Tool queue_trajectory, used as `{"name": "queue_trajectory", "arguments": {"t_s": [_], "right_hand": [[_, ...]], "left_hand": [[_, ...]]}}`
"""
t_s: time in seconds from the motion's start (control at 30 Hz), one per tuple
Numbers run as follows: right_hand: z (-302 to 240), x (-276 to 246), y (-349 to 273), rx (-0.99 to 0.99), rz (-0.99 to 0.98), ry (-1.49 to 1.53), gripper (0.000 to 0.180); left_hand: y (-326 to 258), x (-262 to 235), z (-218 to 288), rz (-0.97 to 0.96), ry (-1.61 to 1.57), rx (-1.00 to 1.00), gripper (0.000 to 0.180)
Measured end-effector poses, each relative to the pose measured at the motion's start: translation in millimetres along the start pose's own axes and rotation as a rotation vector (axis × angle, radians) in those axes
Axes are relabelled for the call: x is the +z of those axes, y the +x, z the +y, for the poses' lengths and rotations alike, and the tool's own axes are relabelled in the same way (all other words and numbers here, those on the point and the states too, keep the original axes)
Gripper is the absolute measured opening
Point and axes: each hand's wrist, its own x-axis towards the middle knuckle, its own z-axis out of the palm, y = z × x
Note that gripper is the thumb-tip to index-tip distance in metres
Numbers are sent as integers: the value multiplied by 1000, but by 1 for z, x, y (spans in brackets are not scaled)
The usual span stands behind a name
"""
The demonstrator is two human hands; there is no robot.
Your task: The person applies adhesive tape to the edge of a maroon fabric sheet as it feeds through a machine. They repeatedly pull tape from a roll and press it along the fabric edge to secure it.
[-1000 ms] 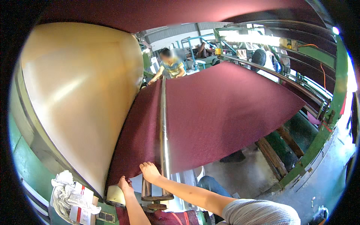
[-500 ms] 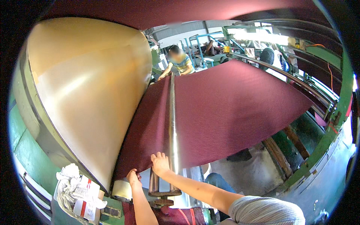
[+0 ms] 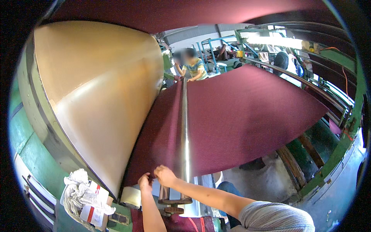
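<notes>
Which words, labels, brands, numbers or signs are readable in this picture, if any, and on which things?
None can be read.
White-and-red box by the white cloth: any print is too small and blurred.
Background: nothing legible.

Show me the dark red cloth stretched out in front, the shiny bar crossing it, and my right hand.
Dark red cloth [image 3: 235,121]: head view, middle of the sheet.
Shiny bar [image 3: 185,129]: head view, about halfway along its length.
Right hand [image 3: 165,176]: head view, back of the hand.
</notes>
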Motion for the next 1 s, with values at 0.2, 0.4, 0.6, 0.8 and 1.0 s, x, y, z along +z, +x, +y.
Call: {"name": "queue_trajectory", "arguments": {"t_s": [0.2,0.4,0.6,0.8,1.0], "right_hand": [[3,-2,1,380,178,-210,13],[-6,-1,2,60,-50,-127,11],[-6,3,4,-59,-94,-5,13],[0,-7,7,516,160,-210,20],[5,12,4,199,46,-113,15]], "left_hand": [[-3,-20,21,465,-169,-75,12],[16,-35,3,433,-250,-12,28],[9,-21,-4,-136,-25,-10,22],[-5,-15,14,344,-82,-10,12],[1,-17,12,403,-131,-69,21]]}}
